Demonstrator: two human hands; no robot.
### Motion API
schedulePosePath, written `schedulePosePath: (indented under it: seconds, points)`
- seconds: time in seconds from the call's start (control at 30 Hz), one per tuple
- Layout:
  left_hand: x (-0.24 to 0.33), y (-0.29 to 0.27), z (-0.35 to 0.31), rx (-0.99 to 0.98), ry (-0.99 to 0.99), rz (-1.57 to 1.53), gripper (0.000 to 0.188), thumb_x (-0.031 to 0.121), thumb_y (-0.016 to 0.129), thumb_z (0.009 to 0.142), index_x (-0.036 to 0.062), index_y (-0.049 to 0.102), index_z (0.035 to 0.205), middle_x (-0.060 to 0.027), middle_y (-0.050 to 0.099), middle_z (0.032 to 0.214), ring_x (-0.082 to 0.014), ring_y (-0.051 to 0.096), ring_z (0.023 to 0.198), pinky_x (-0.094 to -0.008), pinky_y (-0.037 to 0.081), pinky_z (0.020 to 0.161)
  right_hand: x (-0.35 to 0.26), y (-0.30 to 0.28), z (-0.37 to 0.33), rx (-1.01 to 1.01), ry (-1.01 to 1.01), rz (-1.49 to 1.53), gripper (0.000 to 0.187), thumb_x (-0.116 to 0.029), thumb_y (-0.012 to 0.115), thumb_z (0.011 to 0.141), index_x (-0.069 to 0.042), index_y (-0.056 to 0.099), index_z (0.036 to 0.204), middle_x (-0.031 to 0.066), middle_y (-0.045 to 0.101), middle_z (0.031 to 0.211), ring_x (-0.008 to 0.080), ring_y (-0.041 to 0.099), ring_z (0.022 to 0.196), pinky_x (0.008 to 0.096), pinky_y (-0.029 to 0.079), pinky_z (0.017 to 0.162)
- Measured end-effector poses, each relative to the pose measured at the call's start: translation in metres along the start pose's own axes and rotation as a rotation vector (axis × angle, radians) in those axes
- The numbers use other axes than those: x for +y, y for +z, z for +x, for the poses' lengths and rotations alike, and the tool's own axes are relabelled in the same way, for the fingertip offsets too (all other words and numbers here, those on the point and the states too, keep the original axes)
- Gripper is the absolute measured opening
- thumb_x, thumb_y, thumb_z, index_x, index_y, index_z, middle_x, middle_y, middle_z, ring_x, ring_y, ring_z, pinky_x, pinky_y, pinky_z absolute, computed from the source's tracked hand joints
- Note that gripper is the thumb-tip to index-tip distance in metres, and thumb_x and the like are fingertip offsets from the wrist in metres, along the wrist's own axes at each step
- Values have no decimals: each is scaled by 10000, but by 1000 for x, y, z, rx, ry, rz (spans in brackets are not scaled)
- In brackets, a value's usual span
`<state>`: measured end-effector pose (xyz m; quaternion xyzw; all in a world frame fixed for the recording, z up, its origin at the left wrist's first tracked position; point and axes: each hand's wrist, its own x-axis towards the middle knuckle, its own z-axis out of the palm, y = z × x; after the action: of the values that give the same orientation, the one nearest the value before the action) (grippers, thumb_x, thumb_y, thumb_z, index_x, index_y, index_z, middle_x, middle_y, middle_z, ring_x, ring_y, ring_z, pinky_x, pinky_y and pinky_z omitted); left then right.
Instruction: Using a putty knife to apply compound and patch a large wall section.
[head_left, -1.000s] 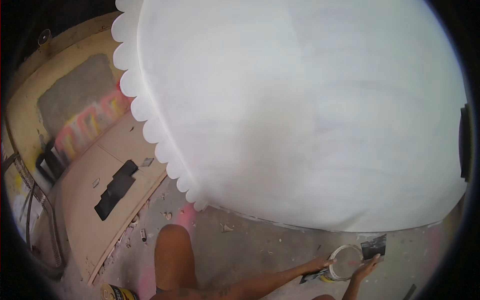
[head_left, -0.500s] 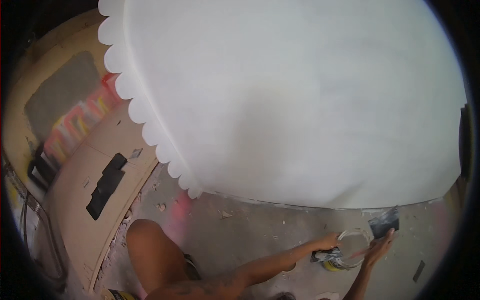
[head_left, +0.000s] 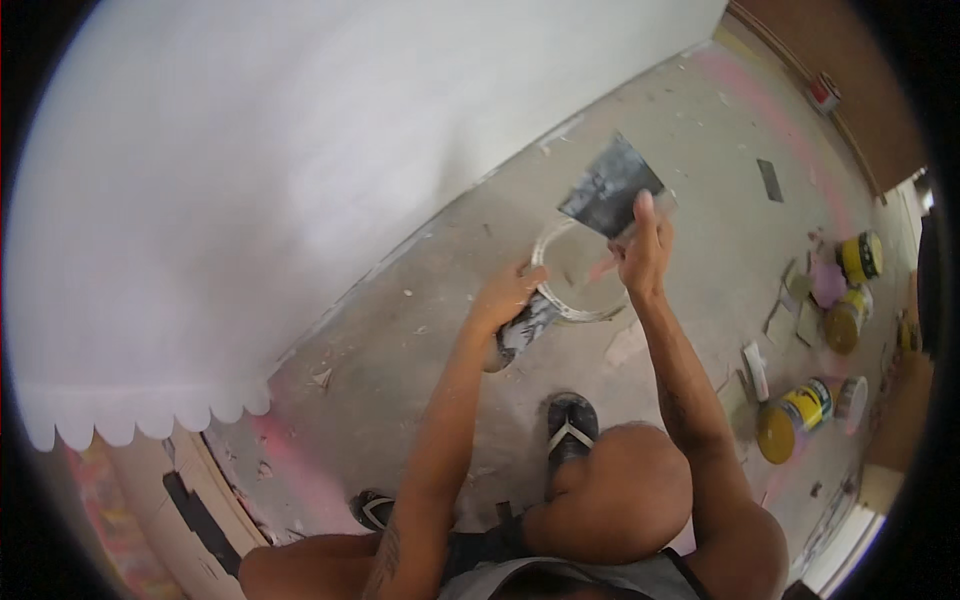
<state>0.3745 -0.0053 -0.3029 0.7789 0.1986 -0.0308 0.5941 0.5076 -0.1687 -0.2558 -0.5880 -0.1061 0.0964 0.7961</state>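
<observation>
A round open can point(head_left: 562, 312) with a white-crusted rim and pale contents stands before me on the floor. At its near left rim, my left hand point(head_left: 503, 297) is closed with the fingers over the edge. Just below that hand is a dark, white-smeared piece point(head_left: 527, 328); I cannot tell if it is held too. My right hand point(head_left: 648, 245) holds a flat dark rectangular spreader point(head_left: 612, 188), streaked pale, tilted above the can's far right side. Beneath the right hand shows a reddish strip point(head_left: 602, 268), partly hidden.
A big white panel point(head_left: 250, 180) with a scalloped edge rises at left. On the right floor lie yellow-and-black cans point(head_left: 805, 405), a white tube point(head_left: 755, 372) and scraps. A dark sheet point(head_left: 769, 180) lies farther back, near a small red-and-white can point(head_left: 823, 92). My sandalled foot point(head_left: 571, 425) is close by.
My view has swung right and down, bringing the right-hand floor and cans into sight. The right hand still holds the spreader, now raised over the can; the left hand stays at the rim.
</observation>
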Motion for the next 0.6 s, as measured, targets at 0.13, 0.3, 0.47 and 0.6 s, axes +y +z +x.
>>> schedulePosePath:
  seconds: [0.13,0.3,0.47,0.6]
  points:
    - [-5,24,0,13,-7,19,520,361,588,944,4,555,1320,-212,663,1169,-296,617,1057,-387,450,950,-19,-20,-3,170,-135,200,388,-457,578,985,-73,580,927,-15,507,749,97,456,538,269,339,456]
    - [-8,32,-10,43,-2,26,516,372,584,955,-38,595,1269,-195,688,1107,-223,633,980,-344,466,914,-22,-28,-16,99,66,76,409,-450,569,990,-58,559,870,5,508,690,111,435,485,274,319,437]
    - [-10,27,-6,98,13,-22,549,367,585,953,-38,563,1323,-221,674,1160,-267,640,1024,-357,460,940,-4,0,-7,364,-123,430,434,-491,593,962,-67,510,926,17,502,638,137,437,454,294,347,434]
    - [8,18,-11,105,14,86,548,338,592,954,-40,543,1347,-238,665,1190,-275,647,1037,-358,463,940,-26,-19,3,-7,37,-106,445,-466,531,1004,-56,556,833,45,529,685,133,465,460,291,349,408]
